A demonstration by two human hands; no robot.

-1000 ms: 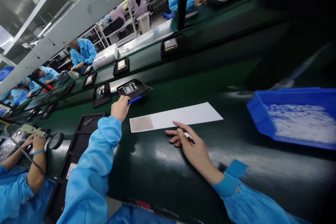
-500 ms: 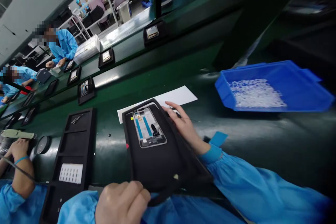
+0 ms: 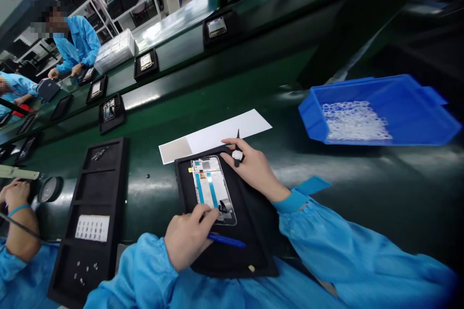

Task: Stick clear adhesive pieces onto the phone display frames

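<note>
A phone frame with two blue strips lies in a black foam tray in front of me. My left hand is closed around a slim blue pen-like tool, its fingertips at the frame's lower left edge. The tool's far end is mostly hidden by the hand. Over the tray's upper right edge, my right hand pinches a black pointed tool with a white lump on it. Behind the tray lies a white paper strip with a greyish left end.
On the right stands a blue bin holding many small white pieces. A compartmented black tray with small parts is on the left, near a co-worker's hand and a round dark dish. Trays with phone parts line the bench behind.
My left hand has moved from the tray's near edge up to the phone frame, the blue tool now showing. The tray has shifted nearer me. My right hand now clearly pinches the black tool.
</note>
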